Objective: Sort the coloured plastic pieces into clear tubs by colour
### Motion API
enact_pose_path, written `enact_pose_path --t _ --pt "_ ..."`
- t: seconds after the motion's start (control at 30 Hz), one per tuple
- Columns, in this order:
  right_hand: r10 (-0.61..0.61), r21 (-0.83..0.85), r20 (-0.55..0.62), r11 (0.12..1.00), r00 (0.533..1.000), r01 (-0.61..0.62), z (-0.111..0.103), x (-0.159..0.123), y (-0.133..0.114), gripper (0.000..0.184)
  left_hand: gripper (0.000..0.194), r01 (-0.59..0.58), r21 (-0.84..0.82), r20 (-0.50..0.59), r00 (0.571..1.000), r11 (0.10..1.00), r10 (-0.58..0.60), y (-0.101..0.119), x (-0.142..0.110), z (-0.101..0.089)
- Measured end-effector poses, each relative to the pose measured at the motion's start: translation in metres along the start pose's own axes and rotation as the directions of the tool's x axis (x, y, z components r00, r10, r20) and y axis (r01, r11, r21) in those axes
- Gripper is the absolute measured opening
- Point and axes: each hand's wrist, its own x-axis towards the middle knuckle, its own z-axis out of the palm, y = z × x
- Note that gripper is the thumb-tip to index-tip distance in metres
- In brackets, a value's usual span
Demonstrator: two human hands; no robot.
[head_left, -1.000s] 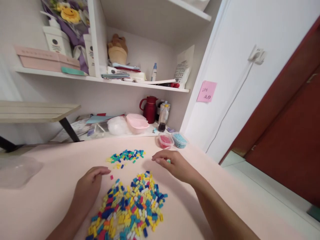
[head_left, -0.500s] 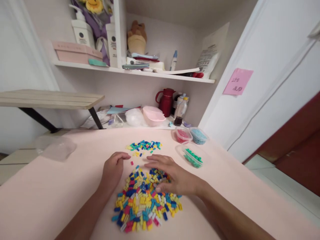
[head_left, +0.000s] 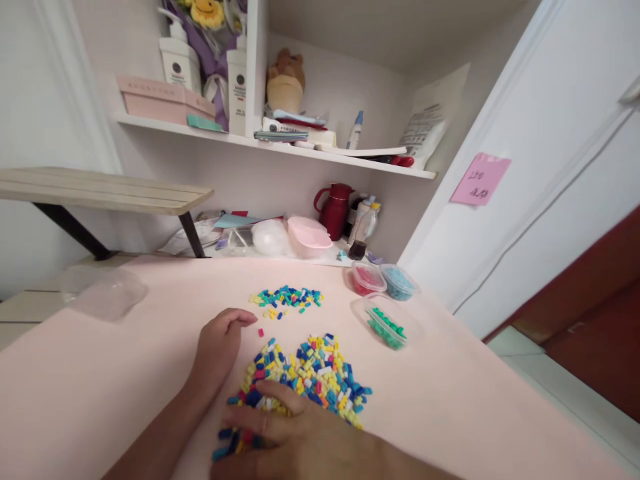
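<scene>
A large pile of small multicoloured toy building bricks [head_left: 320,373] lies on the pale pink tabletop. My right hand [head_left: 295,433] is spread over its near left part, fingers apart and covering many bricks. To the left of the pile, my left hand [head_left: 220,343] rests on the table with its fingers curled together; whatever they may hold is hidden. A single red brick [head_left: 261,332] lies just off its fingertips. Beyond both hands is a smaller heap of mostly blue, teal and green bricks [head_left: 290,297], with a few yellow ones at its near edge.
At the right stand a tub of green bricks [head_left: 387,327], a tub of red pieces [head_left: 367,279] and a tub of light blue pieces [head_left: 399,281]. A clear plastic bag [head_left: 103,292] lies at the left. Behind are a pink container [head_left: 309,237] and a red jug [head_left: 334,212].
My right hand has moved toward me and left, from the pile's far right side to its near left. Bricks have spread toward the right. My left hand stays about where it was.
</scene>
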Motion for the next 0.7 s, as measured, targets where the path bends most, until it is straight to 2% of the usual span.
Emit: enact_pose_path --t 0.07,0.23,0.4,0.5,0.63,0.7 --pt "-0.007 -0.003 -0.003 1.0 1.0 0.007 -0.003 -0.001 0.004 0.026 0.03 0.01 0.012 0.008 1.0 1.0 -0.01 0.0 0.001 0.0" --pt "0.102 -0.004 0.014 0.995 0.995 -0.102 -0.007 -0.003 0.011 0.03 0.03 0.031 0.037 0.026 0.999 0.999 -0.032 0.0 0.003 -0.002" --pt "0.141 0.051 -0.017 0.989 0.99 -0.14 0.002 -0.006 0.016 0.027 0.03 0.038 0.078 0.06 0.997 0.996 -0.043 0.003 0.006 -0.003" --pt "0.207 0.084 -0.025 0.975 0.978 -0.205 0.009 -0.01 0.018 0.026 0.03 0.016 0.091 0.074 0.997 0.996 -0.023 0.004 0.006 -0.003" --pt "0.359 0.179 -0.018 0.919 0.933 -0.351 0.008 -0.018 0.025 0.027 0.03 0.0 0.102 0.081 0.997 0.995 -0.008 0.002 0.005 -0.002" --pt "0.466 0.269 -0.005 0.853 0.885 -0.448 0.001 -0.025 0.035 0.028 0.029 -0.011 0.097 0.065 0.998 0.995 0.005 0.0 0.005 -0.002"
